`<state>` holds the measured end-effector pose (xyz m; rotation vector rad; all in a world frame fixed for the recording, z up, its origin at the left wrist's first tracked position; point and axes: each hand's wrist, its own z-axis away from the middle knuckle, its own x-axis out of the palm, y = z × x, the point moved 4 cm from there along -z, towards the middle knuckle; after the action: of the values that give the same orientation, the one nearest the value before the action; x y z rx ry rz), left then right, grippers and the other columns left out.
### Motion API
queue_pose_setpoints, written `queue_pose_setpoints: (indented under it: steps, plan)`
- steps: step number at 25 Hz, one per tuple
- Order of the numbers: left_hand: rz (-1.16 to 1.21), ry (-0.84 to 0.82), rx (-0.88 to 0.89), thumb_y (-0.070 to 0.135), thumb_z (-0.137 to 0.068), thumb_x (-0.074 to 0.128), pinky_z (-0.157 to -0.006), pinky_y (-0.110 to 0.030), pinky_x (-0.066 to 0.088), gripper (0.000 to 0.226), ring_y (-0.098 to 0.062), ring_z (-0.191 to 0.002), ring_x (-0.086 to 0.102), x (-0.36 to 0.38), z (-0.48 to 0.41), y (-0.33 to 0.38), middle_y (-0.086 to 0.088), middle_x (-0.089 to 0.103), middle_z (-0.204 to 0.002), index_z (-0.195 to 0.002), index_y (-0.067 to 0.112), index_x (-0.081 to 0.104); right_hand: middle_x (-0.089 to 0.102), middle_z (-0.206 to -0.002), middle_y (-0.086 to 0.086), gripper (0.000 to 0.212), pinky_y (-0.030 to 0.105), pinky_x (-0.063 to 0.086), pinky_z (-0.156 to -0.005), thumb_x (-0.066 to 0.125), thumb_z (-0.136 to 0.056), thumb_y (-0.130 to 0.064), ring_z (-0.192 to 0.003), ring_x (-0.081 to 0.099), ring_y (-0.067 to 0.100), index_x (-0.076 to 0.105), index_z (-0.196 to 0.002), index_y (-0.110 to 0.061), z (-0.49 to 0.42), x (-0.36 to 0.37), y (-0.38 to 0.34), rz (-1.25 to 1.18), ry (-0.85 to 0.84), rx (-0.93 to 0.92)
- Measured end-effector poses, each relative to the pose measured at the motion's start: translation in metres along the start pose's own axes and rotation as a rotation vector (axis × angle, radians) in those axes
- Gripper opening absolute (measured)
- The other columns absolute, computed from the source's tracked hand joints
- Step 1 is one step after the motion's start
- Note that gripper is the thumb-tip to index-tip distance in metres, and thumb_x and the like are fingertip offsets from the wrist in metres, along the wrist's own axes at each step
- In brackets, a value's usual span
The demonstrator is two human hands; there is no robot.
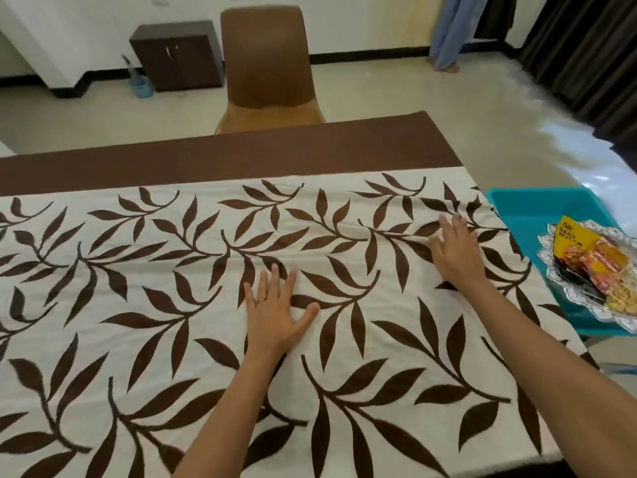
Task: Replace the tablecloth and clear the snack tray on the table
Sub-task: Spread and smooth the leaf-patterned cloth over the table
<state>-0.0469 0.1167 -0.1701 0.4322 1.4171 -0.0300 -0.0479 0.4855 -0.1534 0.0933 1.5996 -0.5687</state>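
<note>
A cream tablecloth (144, 305) with brown leaves covers the table under both hands. The left hand (275, 313) lies flat on it, fingers spread, gripping nothing. The right hand (455, 248), further out and to the right, presses open-palmed on a wrinkled fold. Just right of that hand, off the cloth's edge, a silver snack tray (593, 274) of packets sits on a teal bin (524, 208). Beyond both hands stands a brown chair (269, 67).
</note>
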Motion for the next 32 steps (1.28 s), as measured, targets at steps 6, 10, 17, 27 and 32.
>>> queue_pose_setpoints:
  steps: [6,10,17,27,32]
  plan:
    - [-0.034,0.033,-0.042,0.078,-0.084,0.021,-0.118,-0.049,-0.01,0.082,-0.021,-0.148,-0.011,0.002,-0.021,-0.002,0.0,-0.005,-0.162,-0.152,0.038,-0.002,0.001,-0.16,0.011,0.063,0.052,-0.003,-0.116,0.019,-0.099,-0.05,-0.148,-0.004,0.026,0.008,-0.153,-0.019,-0.054,0.02,0.009,0.177,-0.114,0.022]
    - [-0.016,0.081,-0.073,0.075,-0.086,0.025,-0.118,-0.047,-0.011,0.08,-0.02,-0.148,-0.011,0.001,-0.037,0.002,0.0,-0.003,-0.162,-0.153,0.038,0.002,0.004,-0.16,0.012,0.063,0.052,0.0,-0.117,0.021,-0.099,-0.049,-0.148,-0.001,0.026,0.012,-0.153,-0.018,-0.091,0.026,0.0,0.18,-0.085,0.006]
    - [0.038,0.111,-0.096,0.075,-0.085,0.028,-0.119,-0.045,-0.01,0.083,-0.02,-0.148,-0.012,-0.003,-0.045,0.008,0.0,-0.006,-0.162,-0.153,0.037,0.001,0.003,-0.161,0.01,0.061,0.045,0.001,-0.119,0.03,-0.1,-0.038,-0.148,-0.002,0.024,0.012,-0.153,-0.014,-0.089,0.017,-0.011,0.013,0.043,-0.014]
    - [-0.047,0.072,-0.113,0.081,-0.081,0.021,-0.119,-0.045,-0.009,0.085,-0.019,-0.148,-0.012,0.0,-0.064,0.008,0.002,-0.001,-0.162,-0.152,0.039,0.003,0.011,-0.16,0.012,0.058,0.05,-0.001,-0.118,0.023,-0.1,-0.039,-0.148,0.004,0.025,0.015,-0.153,-0.016,-0.17,0.033,-0.038,0.104,-0.145,-0.14]
    - [0.034,0.293,-0.239,0.076,-0.084,0.03,-0.114,-0.049,0.025,0.069,-0.028,-0.129,0.037,-0.018,-0.102,0.03,-0.008,0.045,-0.131,-0.12,0.021,0.053,0.013,-0.159,0.013,0.062,0.05,-0.001,-0.117,0.03,-0.098,-0.045,-0.148,0.005,0.027,0.018,-0.152,-0.015,-0.211,0.021,-0.048,0.056,-0.137,-0.225]
